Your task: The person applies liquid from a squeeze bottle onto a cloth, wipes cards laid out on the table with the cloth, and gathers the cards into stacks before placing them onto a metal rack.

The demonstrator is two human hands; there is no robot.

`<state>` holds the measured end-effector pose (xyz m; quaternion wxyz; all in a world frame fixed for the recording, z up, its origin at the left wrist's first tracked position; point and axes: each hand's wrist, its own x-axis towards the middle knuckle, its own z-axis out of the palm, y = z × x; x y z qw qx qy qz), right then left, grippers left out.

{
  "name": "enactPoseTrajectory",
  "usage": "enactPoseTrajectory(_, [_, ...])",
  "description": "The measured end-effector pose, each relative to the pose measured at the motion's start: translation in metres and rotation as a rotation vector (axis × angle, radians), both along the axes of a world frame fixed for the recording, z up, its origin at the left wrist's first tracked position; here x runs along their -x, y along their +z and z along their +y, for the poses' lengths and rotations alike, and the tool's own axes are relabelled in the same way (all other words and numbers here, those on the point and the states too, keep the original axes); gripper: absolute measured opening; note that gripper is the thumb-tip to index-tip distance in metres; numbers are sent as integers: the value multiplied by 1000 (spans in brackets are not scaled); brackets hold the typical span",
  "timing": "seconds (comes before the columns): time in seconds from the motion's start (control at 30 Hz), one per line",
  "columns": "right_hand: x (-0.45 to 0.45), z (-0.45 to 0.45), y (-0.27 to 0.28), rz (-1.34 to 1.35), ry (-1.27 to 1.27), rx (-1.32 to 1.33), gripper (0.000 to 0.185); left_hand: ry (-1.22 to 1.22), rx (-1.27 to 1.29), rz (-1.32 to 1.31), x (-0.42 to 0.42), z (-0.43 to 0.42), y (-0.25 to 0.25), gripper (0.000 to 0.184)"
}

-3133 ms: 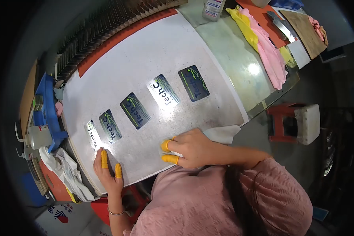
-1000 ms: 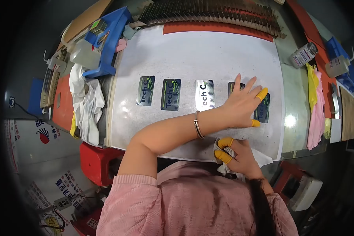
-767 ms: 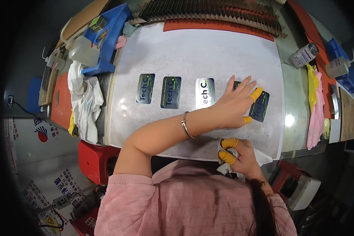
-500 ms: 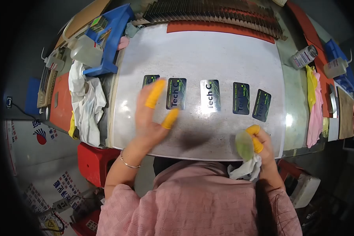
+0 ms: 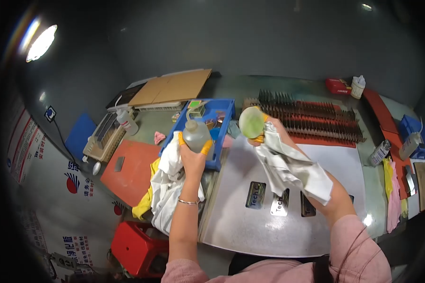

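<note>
My left hand point(image 5: 193, 162), yellow cots on its fingertips, wraps around a translucent squeeze bottle point(image 5: 197, 136) with a bent spout, at the front left corner of the blue tray point(image 5: 226, 111). My right hand point(image 5: 269, 129) is raised over the back of the worktop. It holds a round pale-green pad point(image 5: 251, 122) and a white cloth point(image 5: 293, 167), which drapes along my forearm. Below the cloth lie a dark "Tech C" card point(image 5: 255, 195), a silver card point(image 5: 279, 207) and another dark card point(image 5: 308, 207), the last two partly covered.
Ridged dark racks point(image 5: 311, 118) stand at the back. White cloths point(image 5: 167, 207) hang over the left front edge, by an orange mat point(image 5: 127, 165). A metal can point(image 5: 380, 152) and a pink cloth point(image 5: 393, 203) are at right. A red stool point(image 5: 137, 247) stands below.
The view has swung left and up. My left hand has moved from the cards onto the squeeze bottle. My right hand has lifted forward with pad and cloth. The leftmost card no longer shows.
</note>
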<state>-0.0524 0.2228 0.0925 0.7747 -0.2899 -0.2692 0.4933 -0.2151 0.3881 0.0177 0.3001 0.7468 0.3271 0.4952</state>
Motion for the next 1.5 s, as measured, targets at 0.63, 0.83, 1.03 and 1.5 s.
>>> enactPoseTrajectory(0.63, [3,105,3,-165,154,-251,21,37,-37,-26,-1,8,-9,60])
enactPoseTrajectory(0.83, [12,113,20,-100,347,-302,23,-2,-29,-66,-1,9,-11,57])
enactPoseTrajectory(1.03, [9,96,15,-33,389,-348,24,-89,-15,-118,1,14,-19,60])
enactPoseTrajectory(1.5, [-25,-334,-63,24,-609,107,24,56,-187,173,-37,-14,-12,57])
